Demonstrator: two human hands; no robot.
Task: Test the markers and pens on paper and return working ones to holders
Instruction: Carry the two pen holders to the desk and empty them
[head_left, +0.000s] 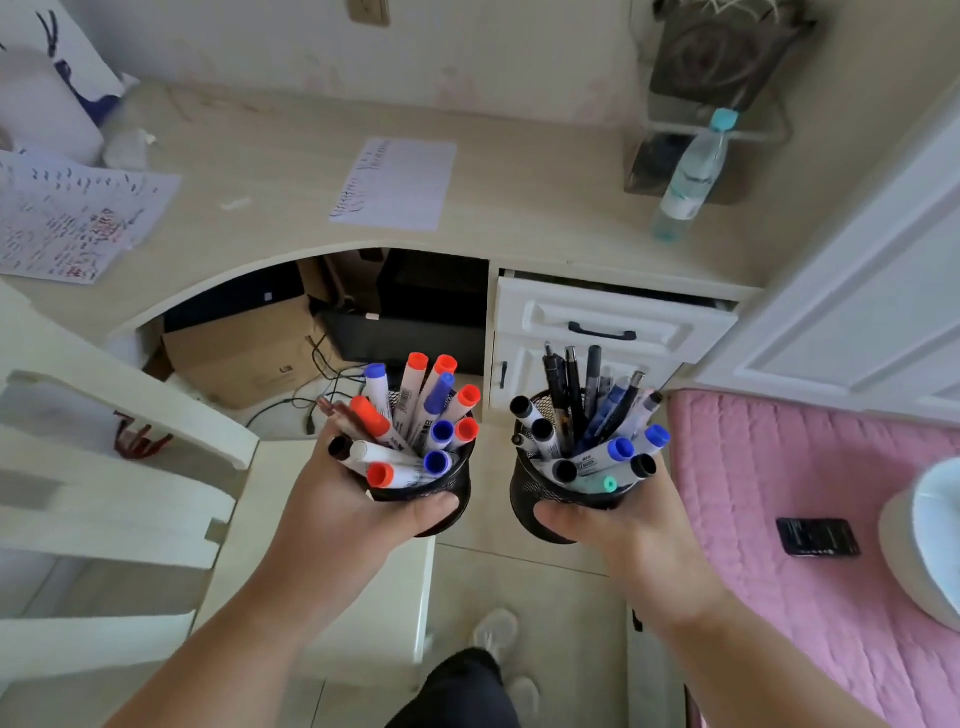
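Observation:
My left hand (358, 499) grips a black mesh holder (449, 486) packed with several red- and blue-capped whiteboard markers (415, 410). My right hand (608, 525) grips a second black mesh holder (530, 499) with several dark pens (576, 395) and black- and blue-capped markers. I hold both holders in the air in front of the desk, above the floor. A white sheet of paper (400, 182) with some scribbles lies in the middle of the desk (270, 156).
Scribbled sheets (72, 218) lie at the desk's left. A water bottle (691, 176) stands at its right. A white chair (130, 493) is at the left, a pink bed (810, 519) with a black phone (818, 536) at the right. Boxes and cables sit under the desk.

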